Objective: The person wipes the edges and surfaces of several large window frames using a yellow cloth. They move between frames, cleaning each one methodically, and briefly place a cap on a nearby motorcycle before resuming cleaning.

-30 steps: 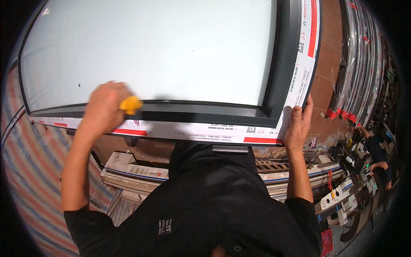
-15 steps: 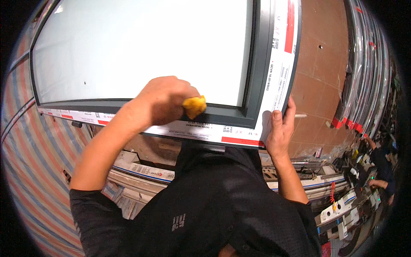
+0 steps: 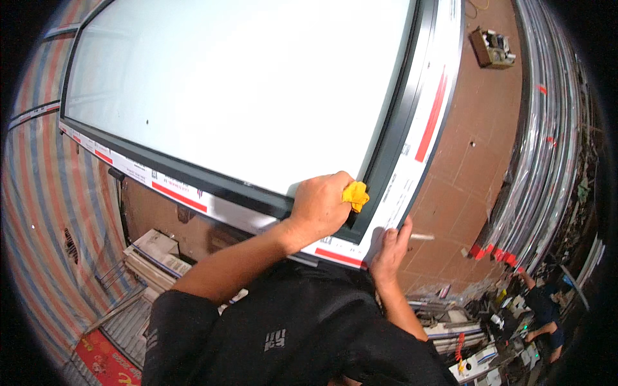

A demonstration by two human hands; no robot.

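A large glass pane point(image 3: 244, 96) sits in a dark grey window frame point(image 3: 402, 83) in front of me, its outer edges covered in white and red film. My left hand point(image 3: 320, 204) is closed around a crumpled yellow cloth point(image 3: 356, 195). It presses down by the frame's near right corner, where the cloth touches the dark inner profile. My right hand point(image 3: 390, 255) grips the outer edge at that same corner, thumb on the film-covered face and the other fingers partly hidden at the side.
Long plastic-wrapped profiles with red ends point(image 3: 537, 141) lie on the brown floor at the right. A small box of parts point(image 3: 492, 48) stands near them. Striped sheeting point(image 3: 45, 212) spreads at the left. Another person point(image 3: 544, 309) works among tools at the lower right.
My left hand and the yellow cloth have moved right along the frame to its near corner. The view has turned, so the frame appears more slanted. My right hand still holds the edge.
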